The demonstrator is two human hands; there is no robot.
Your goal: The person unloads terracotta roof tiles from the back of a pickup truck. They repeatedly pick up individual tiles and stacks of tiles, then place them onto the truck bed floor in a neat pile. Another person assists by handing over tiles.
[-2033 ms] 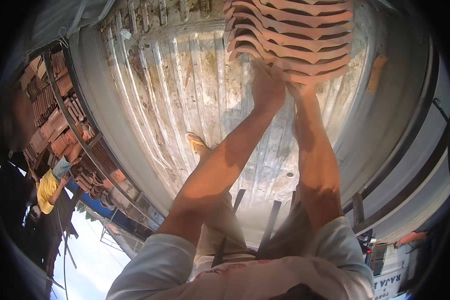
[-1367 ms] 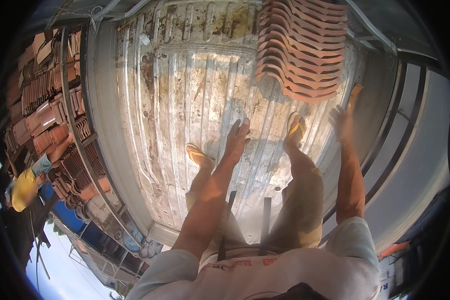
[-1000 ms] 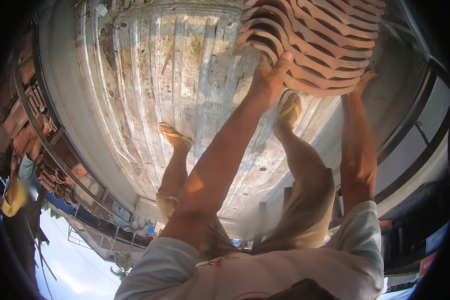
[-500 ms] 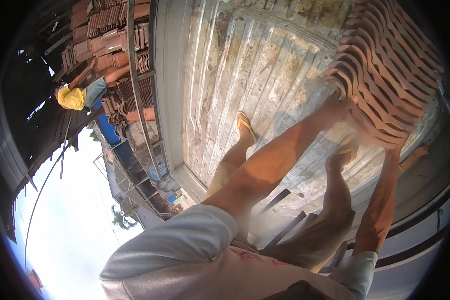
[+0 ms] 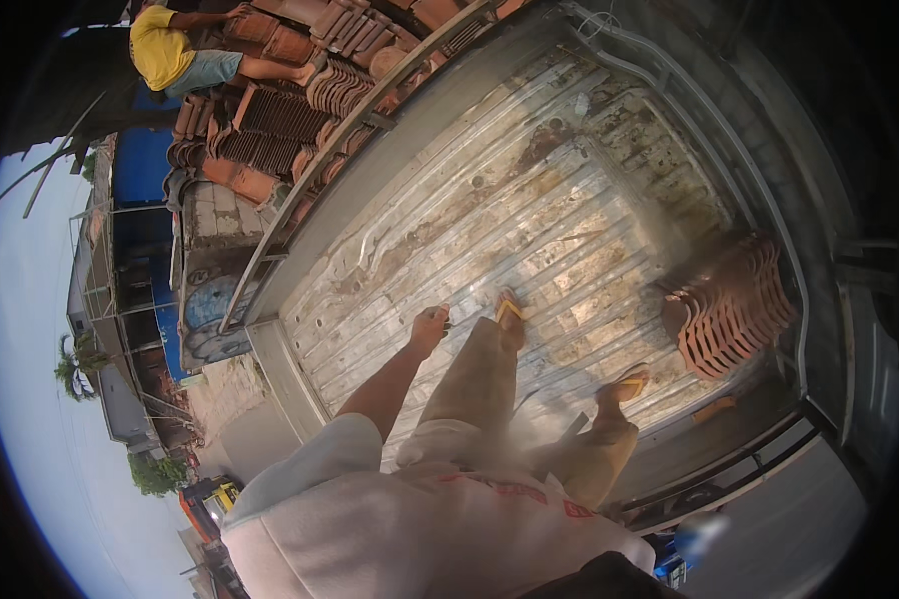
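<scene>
My left hand (image 5: 431, 330) hangs over the truck bed beside my left leg, its fingers loosely curled and apart, with nothing in them. My right hand is out of view. A stack of reddish clay roof tiles (image 5: 734, 314) stands on edge in a row on the ridged metal bed (image 5: 529, 240), to the right and ahead of my feet. Neither hand touches it. Both my feet, in yellow flip-flops (image 5: 510, 305), are on the bed.
A side wall with a metal rail (image 5: 370, 110) runs along the left. Beyond it, stacked roof tiles (image 5: 275, 125) lie in piles, with a person in a yellow shirt (image 5: 160, 48) among them. A tubular frame (image 5: 769, 180) borders the far right. Vehicles stand outside.
Both hands have let go of the tile stack, which now stands on the bed. My left hand has drawn back leftward; my right hand has left the view. The view has turned.
</scene>
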